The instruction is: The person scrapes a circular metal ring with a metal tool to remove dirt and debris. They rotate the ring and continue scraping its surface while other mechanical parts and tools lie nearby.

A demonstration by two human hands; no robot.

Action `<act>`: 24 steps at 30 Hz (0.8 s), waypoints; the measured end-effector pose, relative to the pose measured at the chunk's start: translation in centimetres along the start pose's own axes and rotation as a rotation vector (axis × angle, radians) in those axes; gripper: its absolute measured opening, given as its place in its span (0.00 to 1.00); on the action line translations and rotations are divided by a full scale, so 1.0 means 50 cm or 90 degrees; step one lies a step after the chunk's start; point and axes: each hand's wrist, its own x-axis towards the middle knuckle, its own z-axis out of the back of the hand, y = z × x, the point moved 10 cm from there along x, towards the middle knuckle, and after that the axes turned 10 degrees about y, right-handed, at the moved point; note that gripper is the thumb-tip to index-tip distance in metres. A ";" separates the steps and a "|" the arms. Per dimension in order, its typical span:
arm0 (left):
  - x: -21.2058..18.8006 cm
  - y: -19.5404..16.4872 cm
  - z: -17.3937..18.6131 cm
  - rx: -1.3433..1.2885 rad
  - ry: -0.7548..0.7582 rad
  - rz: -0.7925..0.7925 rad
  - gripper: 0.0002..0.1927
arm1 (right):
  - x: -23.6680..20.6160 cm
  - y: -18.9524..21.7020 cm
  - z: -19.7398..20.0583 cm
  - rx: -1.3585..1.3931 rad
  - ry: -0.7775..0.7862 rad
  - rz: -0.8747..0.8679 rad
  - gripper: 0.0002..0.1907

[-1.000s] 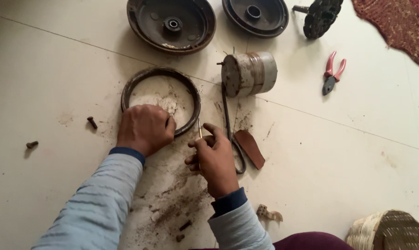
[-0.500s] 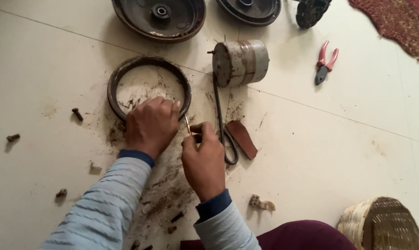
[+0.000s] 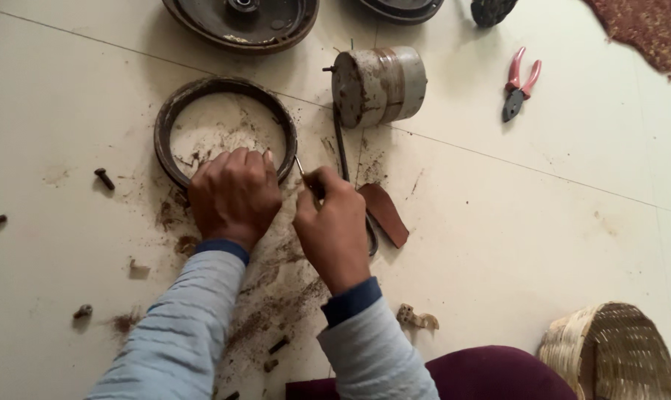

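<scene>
Rusty ring (image 3: 174, 111), dark and round, flat on the pale floor (image 3: 543, 244), directly ahead of both hands. Left hand (image 3: 234, 194) pressed down on the near rim, fingers curled over the metal, holding the ring in place. Right hand (image 3: 334, 226) just beside the left, clenched around a thin metal tool (image 3: 300, 167), tip angled up toward the ring's inner right edge. Light blue sleeves with dark cuffs on both forearms.

Inside and below the ring, brown rust flakes and gritty dirt (image 3: 265, 296) smeared across the floor. Just right of the right hand, a reddish-brown flat piece (image 3: 385, 213) and a dark curved rod (image 3: 342, 152) partly hidden behind the knuckles. Beyond those, a squat metal cylinder (image 3: 380, 84) on its side, grey with rust-coloured bands. Farther back, a large dark round casing (image 3: 239, 26), cut off by the top edge. Pink-handled pliers (image 3: 519, 81) well apart to the right. Loose dark bolts (image 3: 104, 178) scattered at the left. Woven basket (image 3: 609, 352) at the lower right corner; red patterned rug (image 3: 646, 30) at the upper right. Smooth cream tiles with thin joint lines, dusty near the work.
</scene>
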 end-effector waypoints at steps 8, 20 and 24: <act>0.009 0.004 0.000 -0.024 0.009 0.012 0.18 | -0.001 0.000 -0.003 -0.003 -0.037 0.047 0.07; 0.009 0.000 0.011 -0.009 -0.032 0.016 0.16 | 0.015 0.011 -0.001 -0.014 -0.032 0.061 0.06; 0.004 0.002 0.010 -0.019 -0.039 0.010 0.17 | 0.022 0.013 -0.002 -0.042 -0.034 0.096 0.06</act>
